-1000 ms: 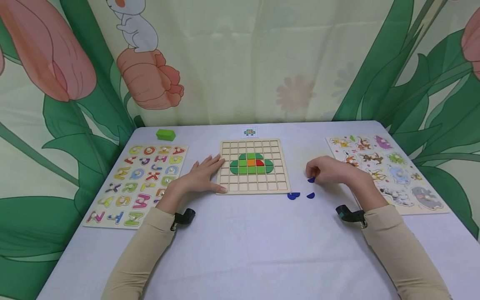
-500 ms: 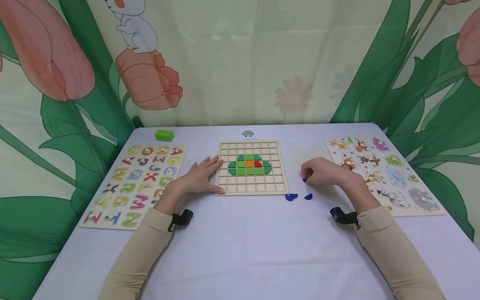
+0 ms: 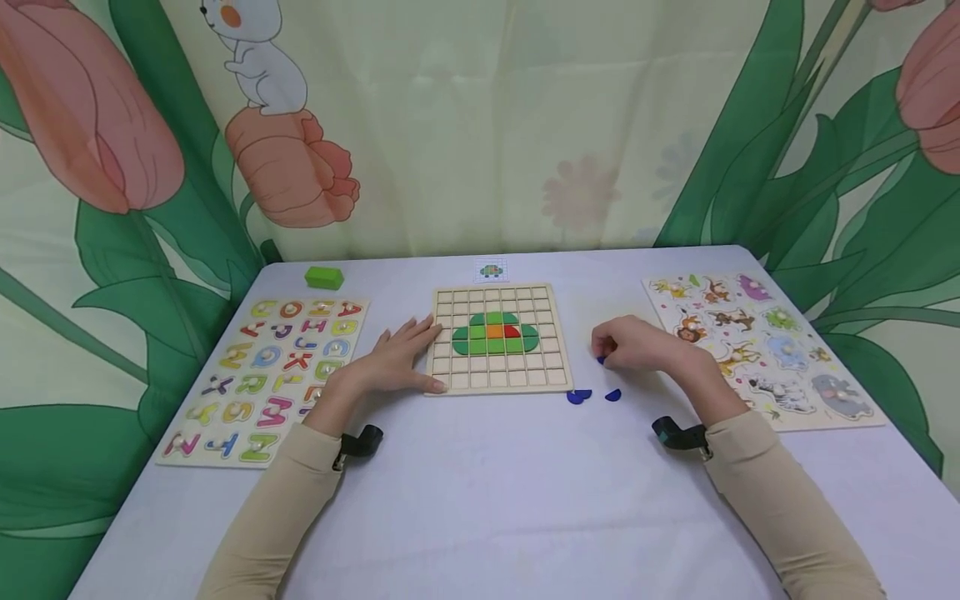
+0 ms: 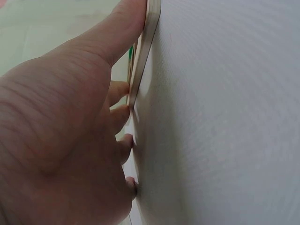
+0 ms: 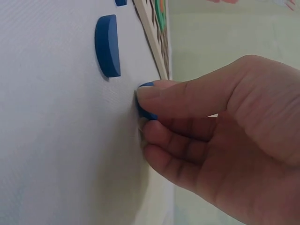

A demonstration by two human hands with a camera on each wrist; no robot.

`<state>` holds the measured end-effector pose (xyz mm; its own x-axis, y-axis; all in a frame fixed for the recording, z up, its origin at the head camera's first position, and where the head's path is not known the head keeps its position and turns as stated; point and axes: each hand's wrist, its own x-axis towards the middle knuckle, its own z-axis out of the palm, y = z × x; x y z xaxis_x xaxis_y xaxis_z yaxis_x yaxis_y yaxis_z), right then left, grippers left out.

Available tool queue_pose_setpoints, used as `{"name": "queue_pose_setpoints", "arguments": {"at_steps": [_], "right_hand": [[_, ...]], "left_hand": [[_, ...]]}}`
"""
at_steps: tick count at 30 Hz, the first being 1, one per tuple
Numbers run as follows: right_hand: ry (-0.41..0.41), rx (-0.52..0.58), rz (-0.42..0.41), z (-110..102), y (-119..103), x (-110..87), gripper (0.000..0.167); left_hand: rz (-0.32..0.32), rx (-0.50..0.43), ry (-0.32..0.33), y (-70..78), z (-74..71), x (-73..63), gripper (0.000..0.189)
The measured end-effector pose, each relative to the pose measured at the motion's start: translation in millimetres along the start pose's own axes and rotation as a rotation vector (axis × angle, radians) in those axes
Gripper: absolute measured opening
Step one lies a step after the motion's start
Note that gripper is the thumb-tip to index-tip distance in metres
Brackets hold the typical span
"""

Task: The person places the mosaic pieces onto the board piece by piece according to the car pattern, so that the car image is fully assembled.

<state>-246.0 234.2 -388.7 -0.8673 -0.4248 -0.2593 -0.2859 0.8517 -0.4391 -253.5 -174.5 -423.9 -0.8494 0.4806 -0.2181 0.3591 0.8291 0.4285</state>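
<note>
A wooden grid board (image 3: 555,367) lies mid-table, with green, orange and red pieces set in its middle cells. My left hand (image 3: 393,360) rests at the board's left edge, fingers spread straight and thumb at the near-left corner; the left wrist view shows the thumb (image 4: 117,33) against the rim. To the right of the board, my right hand (image 3: 636,343) pinches a blue quarter-round piece (image 5: 146,112) between thumb and fingers, low at the cloth. A loose blue piece (image 3: 612,395) lies nearer me, and more blue pieces (image 3: 577,397) lie by the board's near-right corner.
An alphabet puzzle board (image 3: 247,408) lies at the left and an animal puzzle board (image 3: 825,417) at the right, partly behind my right wrist. A green block (image 3: 324,277) stands at the back left. A small pattern card (image 3: 491,270) lies behind the grid board.
My right hand has moved slightly left toward the grid board and now holds the blue piece in its fingertips. My left hand stays at the board's edge. The head view has shifted slightly.
</note>
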Motion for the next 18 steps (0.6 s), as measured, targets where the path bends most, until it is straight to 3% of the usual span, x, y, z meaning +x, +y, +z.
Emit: {"name": "queue_pose_setpoints", "arguments": {"at_steps": [18], "right_hand": [[0.092,0.011,-0.030,8.4,-4.9,7.9,0.019]], "left_hand": [[0.012,0.012,0.014,1.0,1.4,-1.8,0.113]]}}
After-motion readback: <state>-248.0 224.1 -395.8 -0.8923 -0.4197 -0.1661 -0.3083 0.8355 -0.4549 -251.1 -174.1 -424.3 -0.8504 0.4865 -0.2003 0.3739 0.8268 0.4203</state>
